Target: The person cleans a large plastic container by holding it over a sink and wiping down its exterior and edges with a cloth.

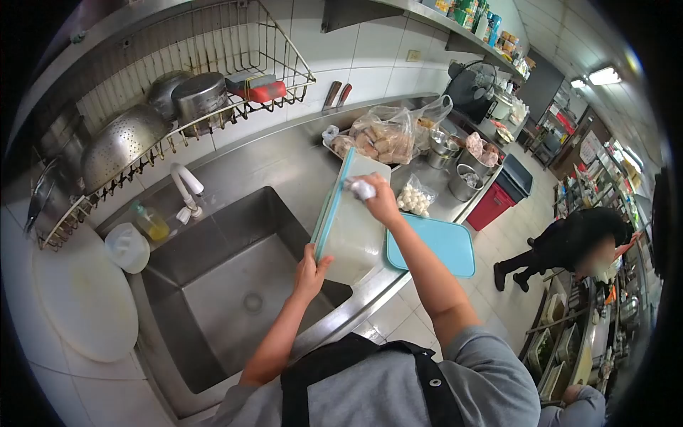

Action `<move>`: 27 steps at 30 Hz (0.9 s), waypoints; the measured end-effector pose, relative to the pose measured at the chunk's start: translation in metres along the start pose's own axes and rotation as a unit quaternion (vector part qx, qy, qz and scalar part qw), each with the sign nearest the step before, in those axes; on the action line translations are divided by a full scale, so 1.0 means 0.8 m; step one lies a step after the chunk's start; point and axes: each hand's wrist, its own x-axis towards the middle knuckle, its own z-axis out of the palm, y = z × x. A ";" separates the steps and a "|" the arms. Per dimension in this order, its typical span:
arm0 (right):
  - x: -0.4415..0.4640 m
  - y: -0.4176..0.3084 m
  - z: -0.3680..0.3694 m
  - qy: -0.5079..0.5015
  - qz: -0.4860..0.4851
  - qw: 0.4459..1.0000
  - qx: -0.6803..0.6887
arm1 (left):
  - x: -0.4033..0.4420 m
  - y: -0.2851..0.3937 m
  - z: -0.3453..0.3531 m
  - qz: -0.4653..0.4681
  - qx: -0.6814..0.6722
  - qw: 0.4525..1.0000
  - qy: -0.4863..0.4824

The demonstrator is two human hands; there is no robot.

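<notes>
A translucent plastic container (356,220) with a blue rim stands tilted at the right edge of the sink. My left hand (309,273) grips its near end, thumb on the side. A crumpled white cloth (361,188) is bunched in my right hand (379,199), pressed against the container's upper part. Beside my right forearm a light blue lid (431,245) lies flat on the counter's edge. Just beyond the right hand sits a bag of small white balls (415,197).
The steel sink (235,285) is at left, with a white faucet (186,192). Bagged food (384,135) and metal pots (465,182) stand at the back. A wire rack (192,128) hangs above. A red bin (491,201) and a person in black (569,238) are right.
</notes>
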 end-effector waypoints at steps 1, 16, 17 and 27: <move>0.000 -0.009 0.000 -0.026 -0.017 0.999 -0.027 | 0.006 0.014 0.001 0.032 0.003 0.999 0.032; -0.040 -0.083 0.008 -0.068 -0.101 0.991 -0.062 | 0.042 0.044 -0.012 -0.139 -0.094 0.985 -0.051; -0.042 -0.090 0.004 -0.068 -0.081 0.993 -0.048 | 0.044 0.044 -0.013 -0.128 -0.085 0.987 -0.041; -0.048 -0.101 0.016 -0.064 -0.126 0.988 -0.064 | 0.041 0.050 -0.001 -0.030 0.084 0.996 0.029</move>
